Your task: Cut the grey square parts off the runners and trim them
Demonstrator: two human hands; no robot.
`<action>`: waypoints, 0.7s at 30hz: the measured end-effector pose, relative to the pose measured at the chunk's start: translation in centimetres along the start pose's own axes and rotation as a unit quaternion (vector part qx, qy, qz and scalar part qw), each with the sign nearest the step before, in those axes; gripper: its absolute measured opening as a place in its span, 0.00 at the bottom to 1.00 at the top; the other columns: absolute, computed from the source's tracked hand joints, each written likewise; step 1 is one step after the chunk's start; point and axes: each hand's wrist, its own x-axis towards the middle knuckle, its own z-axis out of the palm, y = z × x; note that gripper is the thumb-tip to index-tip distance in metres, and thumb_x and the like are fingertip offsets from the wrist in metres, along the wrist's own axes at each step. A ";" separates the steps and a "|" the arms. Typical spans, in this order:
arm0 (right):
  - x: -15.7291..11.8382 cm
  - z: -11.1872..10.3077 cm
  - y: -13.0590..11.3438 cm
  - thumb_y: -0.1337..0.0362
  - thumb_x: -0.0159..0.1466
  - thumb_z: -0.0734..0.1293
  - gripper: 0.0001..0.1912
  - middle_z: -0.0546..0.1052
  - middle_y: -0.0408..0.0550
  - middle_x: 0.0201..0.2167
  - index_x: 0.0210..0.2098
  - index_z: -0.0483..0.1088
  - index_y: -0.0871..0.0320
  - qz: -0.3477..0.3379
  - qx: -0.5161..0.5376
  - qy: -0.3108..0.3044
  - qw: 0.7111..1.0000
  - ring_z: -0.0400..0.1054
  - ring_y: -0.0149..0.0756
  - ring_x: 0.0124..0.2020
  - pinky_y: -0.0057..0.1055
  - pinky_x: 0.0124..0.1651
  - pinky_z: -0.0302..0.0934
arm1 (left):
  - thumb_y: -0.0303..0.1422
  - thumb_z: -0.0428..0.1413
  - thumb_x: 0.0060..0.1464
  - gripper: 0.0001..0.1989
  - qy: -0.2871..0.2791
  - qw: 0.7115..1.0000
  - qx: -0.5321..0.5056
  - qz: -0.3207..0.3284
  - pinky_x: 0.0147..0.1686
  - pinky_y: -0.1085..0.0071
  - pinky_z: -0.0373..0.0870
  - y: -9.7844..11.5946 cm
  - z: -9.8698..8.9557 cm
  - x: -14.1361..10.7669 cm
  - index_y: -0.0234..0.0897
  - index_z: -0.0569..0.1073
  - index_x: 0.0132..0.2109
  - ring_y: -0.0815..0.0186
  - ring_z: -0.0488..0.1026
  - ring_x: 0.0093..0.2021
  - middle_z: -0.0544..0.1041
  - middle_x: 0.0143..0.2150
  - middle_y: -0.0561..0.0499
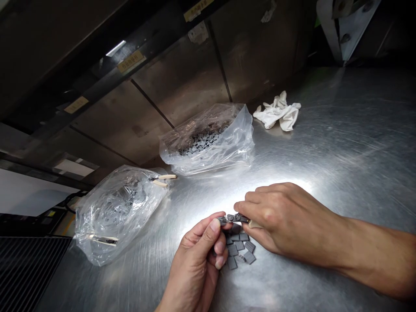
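Both my hands are raised just above the steel table, pinching a short dark grey strip of linked small parts [232, 218]. My left hand [197, 255] holds its near end between thumb and fingers. My right hand [279, 221] grips the far end, with a small beige item [254, 224] partly hidden under it. Several small grey rectangular pieces [238, 248] lie in a loose heap right below. A clear plastic bag [208, 141] of similar pieces sits beyond my hands, and a second bag [117, 212] lies to the left.
Beige-handled pliers [162, 179] rest on the left bag's edge, with a metal clip [103, 239] near its lower end. A crumpled white cloth [277, 112] lies on the steel tabletop [328, 143]. Brown panels [182, 82] rise behind; a black grating [27, 273] sits lower left.
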 end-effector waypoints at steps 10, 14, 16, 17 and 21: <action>0.0 0.0 0.0 0.66 0.62 0.69 0.06 0.75 0.42 0.25 0.29 0.71 0.56 0.007 0.005 -0.009 1.000 0.68 0.36 0.26 0.35 0.30 0.49 | 0.34 0.71 0.47 0.14 -0.001 1.000 -0.004 0.003 0.21 0.82 0.60 0.0 0.1 -0.1 0.30 0.83 0.41 0.77 0.59 0.24 0.77 0.32 0.49; -0.2 0.0 -0.1 0.68 0.62 0.69 0.06 0.75 0.42 0.25 0.28 0.72 0.56 0.001 0.003 0.000 1.000 0.67 0.34 0.25 0.35 0.30 0.49 | 0.33 0.70 0.48 0.13 -0.004 1.000 -0.003 0.005 0.20 0.82 0.60 0.0 -0.1 -0.1 0.30 0.83 0.40 0.77 0.59 0.24 0.77 0.33 0.48; -0.2 0.1 -0.2 0.68 0.62 0.68 0.06 0.74 0.42 0.24 0.28 0.71 0.57 -0.001 0.005 0.009 1.000 0.66 0.34 0.24 0.35 0.30 0.49 | 0.33 0.70 0.49 0.12 -0.003 1.000 -0.002 0.006 0.21 0.82 0.60 0.0 -0.1 -0.2 0.30 0.83 0.40 0.77 0.59 0.25 0.77 0.33 0.48; -0.2 0.0 -0.1 0.68 0.62 0.68 0.06 0.74 0.42 0.24 0.28 0.71 0.57 0.000 0.008 0.016 1.000 0.66 0.33 0.24 0.34 0.30 0.49 | 0.33 0.69 0.49 0.12 -0.002 1.000 -0.001 0.006 0.21 0.81 0.60 0.0 0.0 -0.2 0.30 0.83 0.40 0.77 0.60 0.25 0.77 0.34 0.48; 0.3 -0.3 0.6 0.69 0.62 0.66 0.07 0.73 0.42 0.23 0.28 0.71 0.57 0.029 0.018 0.050 0.998 0.65 0.32 0.24 0.33 0.30 0.50 | 0.32 0.69 0.50 0.12 -0.001 1.000 -0.004 -0.002 0.21 0.81 0.60 0.0 0.0 0.0 0.30 0.83 0.41 0.77 0.60 0.25 0.78 0.36 0.47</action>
